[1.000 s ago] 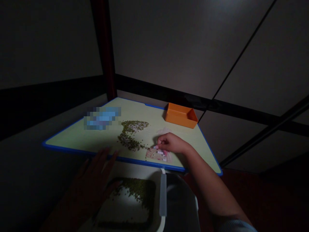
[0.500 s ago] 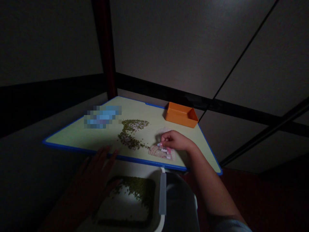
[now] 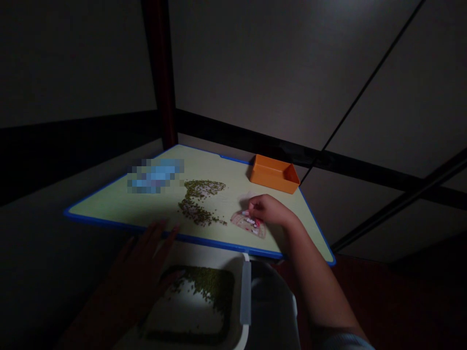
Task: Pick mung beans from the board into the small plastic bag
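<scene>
Nearest me, my left hand is spreading its fingers beside the white container, reaching the worktop edge. Farther out, my right hand is pinching narrowly at the pink printed piece; I can't tell how firmly. Compared with earlier, the piece is lying farther from the front edge and green grains. My right forearm is slanting inward, the orange box sitting beyond.
</scene>
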Tool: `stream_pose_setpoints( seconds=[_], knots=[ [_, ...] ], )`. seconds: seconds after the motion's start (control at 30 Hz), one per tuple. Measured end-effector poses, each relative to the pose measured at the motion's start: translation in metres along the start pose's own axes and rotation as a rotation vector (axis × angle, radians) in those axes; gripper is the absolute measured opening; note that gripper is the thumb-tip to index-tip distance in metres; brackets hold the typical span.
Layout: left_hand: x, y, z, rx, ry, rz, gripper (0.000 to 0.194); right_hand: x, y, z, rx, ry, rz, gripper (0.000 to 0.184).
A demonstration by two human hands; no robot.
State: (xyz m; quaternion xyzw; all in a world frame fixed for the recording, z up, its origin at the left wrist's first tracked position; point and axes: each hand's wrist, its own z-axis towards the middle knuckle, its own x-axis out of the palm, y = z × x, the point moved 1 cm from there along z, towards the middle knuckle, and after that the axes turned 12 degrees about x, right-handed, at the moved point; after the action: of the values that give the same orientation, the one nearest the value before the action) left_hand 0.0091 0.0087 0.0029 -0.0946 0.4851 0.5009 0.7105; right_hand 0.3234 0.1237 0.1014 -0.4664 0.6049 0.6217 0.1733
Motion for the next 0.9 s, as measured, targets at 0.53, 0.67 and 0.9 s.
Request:
stream_pose_setpoints(
  seconds=[0.53, 0.67, 0.9],
  knots=[
    [0.002, 0.001, -0.002, -0.033, 0.052, -0.035, 0.068, 0.008, 0.000, 0.002, -0.013, 0.127, 0.077, 0.020],
    [0.001, 0.000, -0.002, -0.009, -0.005, 0.001, 0.068, 0.007, 0.008, 0.002, 0.015, -0.036, -0.099, 0.020],
    [0.003, -0.001, -0.001, -0.010, -0.033, -0.013, 0.070, -0.005, 0.003, -0.001, 0.104, -0.175, -0.118, 0.020]
  ],
)
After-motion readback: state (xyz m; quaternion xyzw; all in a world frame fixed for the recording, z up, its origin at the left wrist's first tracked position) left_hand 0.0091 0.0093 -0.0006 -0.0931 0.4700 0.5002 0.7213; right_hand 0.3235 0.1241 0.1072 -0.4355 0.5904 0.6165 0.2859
